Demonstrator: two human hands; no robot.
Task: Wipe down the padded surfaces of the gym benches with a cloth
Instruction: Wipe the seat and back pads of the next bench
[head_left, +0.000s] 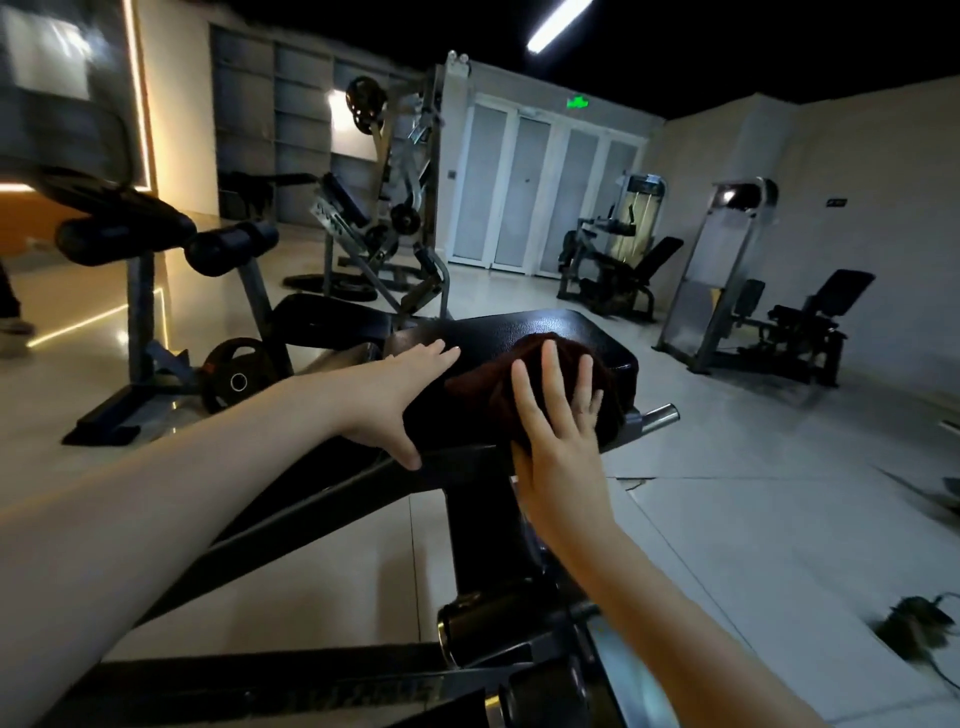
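Your left hand (400, 395) lies flat on the black bench pad (519, 327), fingers straight and pointing away, thumb spread along the pad's near edge; it grasps nothing. Your right hand (556, 436) is flat too, fingers splayed and straight, pressing down on the dark reddish-brown cloth (483, 384) without curling round it. The cloth is bunched on the near right part of the pad, just beside your left hand's fingers, its right edge draping toward the pad's side. The pad sits atop a dark metal frame (322, 499) that slopes down toward you. A chrome peg (660, 415) sticks out to the right just below the pad. Left of the bench, a black weight plate (236, 376) leans near the base of another stand, which carries two black roller pads (228, 247). Further back stands a plate-loaded machine (395, 197), then pale double doors (540, 192) with a green sign (577, 101) above. Two seated machines (789, 322) stand along the right wall. Floor is pale tile (753, 493); a small dark object (914, 623) lies at lower right, too blurred to identify.
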